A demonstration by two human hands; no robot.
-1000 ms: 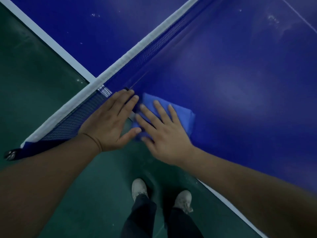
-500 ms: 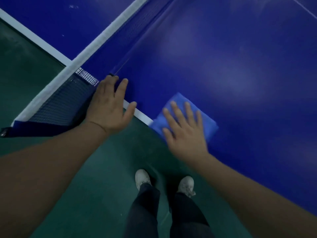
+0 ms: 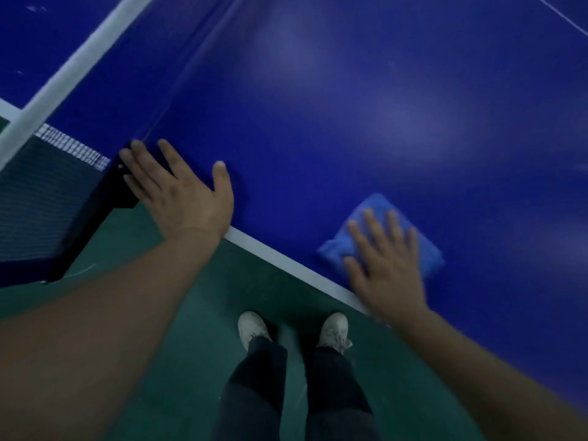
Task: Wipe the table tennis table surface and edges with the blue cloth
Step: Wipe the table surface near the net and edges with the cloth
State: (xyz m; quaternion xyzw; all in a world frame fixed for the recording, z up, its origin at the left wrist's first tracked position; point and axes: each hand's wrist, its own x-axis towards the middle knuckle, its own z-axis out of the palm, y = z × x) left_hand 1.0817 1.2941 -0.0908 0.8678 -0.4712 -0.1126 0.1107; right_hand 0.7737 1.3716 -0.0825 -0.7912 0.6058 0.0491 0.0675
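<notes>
The dark blue table tennis table [image 3: 350,106] fills the upper right, its white near edge [image 3: 286,262] running diagonally. A folded light-blue cloth [image 3: 375,214] lies on the surface just inside that edge. My right hand [image 3: 385,265] presses flat on the cloth with fingers spread and straight, covering its near half. My left hand [image 3: 178,189] rests flat on the table corner beside the net post, fingers straight.
The net [image 3: 47,186] with its white top band [image 3: 73,68] and dark clamp post [image 3: 105,198] stands at the left. Green floor [image 3: 159,313] lies below the table edge. My two legs and white shoes [image 3: 251,326] stand close to the edge.
My right hand has slid the cloth to the right along the near edge, away from the net. My left hand stays by the net post.
</notes>
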